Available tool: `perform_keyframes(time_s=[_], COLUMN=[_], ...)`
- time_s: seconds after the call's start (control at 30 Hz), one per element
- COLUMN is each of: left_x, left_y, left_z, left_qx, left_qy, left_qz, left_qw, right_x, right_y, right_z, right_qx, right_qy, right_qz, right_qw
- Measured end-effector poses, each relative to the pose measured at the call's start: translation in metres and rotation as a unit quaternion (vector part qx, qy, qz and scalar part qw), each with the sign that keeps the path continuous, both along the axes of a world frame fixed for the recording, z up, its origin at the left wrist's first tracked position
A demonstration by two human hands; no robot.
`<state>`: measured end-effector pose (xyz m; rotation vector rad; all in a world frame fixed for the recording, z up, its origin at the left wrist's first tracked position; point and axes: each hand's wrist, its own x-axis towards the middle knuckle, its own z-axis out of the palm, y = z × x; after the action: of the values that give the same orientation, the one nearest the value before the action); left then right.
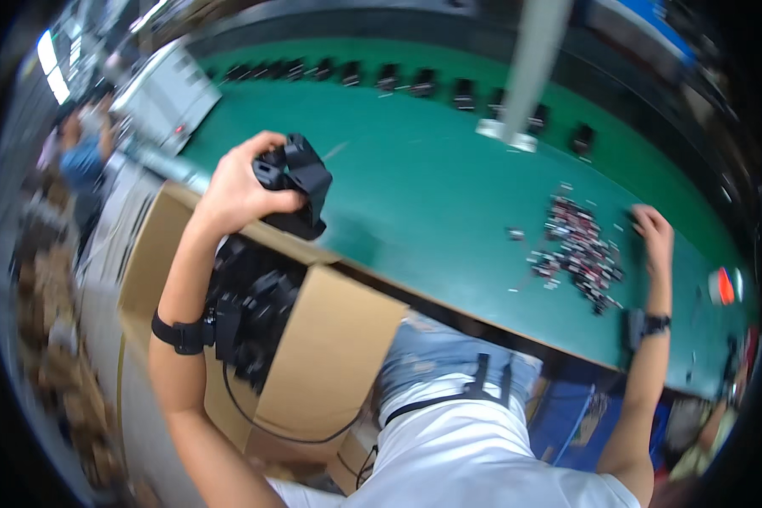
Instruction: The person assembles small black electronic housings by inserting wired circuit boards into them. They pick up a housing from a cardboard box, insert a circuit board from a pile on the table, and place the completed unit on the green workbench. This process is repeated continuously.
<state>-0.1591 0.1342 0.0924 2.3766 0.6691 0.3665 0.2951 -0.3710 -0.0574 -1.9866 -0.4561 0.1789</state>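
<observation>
One black plastic part (295,188) clamped in left hand (237,190), raised over open cardboard box (330,339) w/ more black parts (250,317) inside. Blocky, angular, matte. Row of similar pcs (398,80) lined along far edge of green table (432,186). Right hand (654,237) on table beside pile of small bits (580,250); grip unclear. Judging by box: plenty left.

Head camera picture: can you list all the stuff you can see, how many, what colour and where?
Black part: one, in the left hand above the box edge.
Box: one, brown cardboard, open, left of the table, black parts inside.
Small parts: a pile, dark and light, on the table at right.
Table: one, green.
Black parts in a row: many, along the far edge.
Post: one, grey, far side.
Left hand: gripping the black part.
Right hand: fingers at the pile.
</observation>
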Motion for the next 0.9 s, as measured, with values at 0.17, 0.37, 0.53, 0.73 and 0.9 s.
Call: perform_keyframes(time_s=[0.17,0.37,0.53,0.73,0.9], left_x=[0.127,0.178,0.174,0.164,0.165], left_y=[-0.045,-0.071,-0.083,-0.083,-0.067], left_z=[-0.059,-0.058,-0.049,-0.058,-0.086], left_qx=[0.155,0.173,0.169,0.154,0.212], left_qy=[0.130,0.225,0.188,0.030,0.041], left_qz=[-0.125,-0.148,-0.107,-0.091,-0.059], left_qw=[0.971,0.947,0.962,0.983,0.975], right_x=[-0.053,-0.130,-0.154,-0.138,-0.138], right_y=[0.056,0.134,0.178,0.178,0.175], right_z=[0.057,0.083,0.052,0.033,0.050], right_qx=[-0.017,-0.173,-0.235,-0.145,-0.086], right_qy=[-0.128,-0.246,-0.275,-0.268,-0.198], right_qz=[0.130,0.407,0.454,0.426,0.365], right_qw=[0.983,0.863,0.814,0.852,0.906])
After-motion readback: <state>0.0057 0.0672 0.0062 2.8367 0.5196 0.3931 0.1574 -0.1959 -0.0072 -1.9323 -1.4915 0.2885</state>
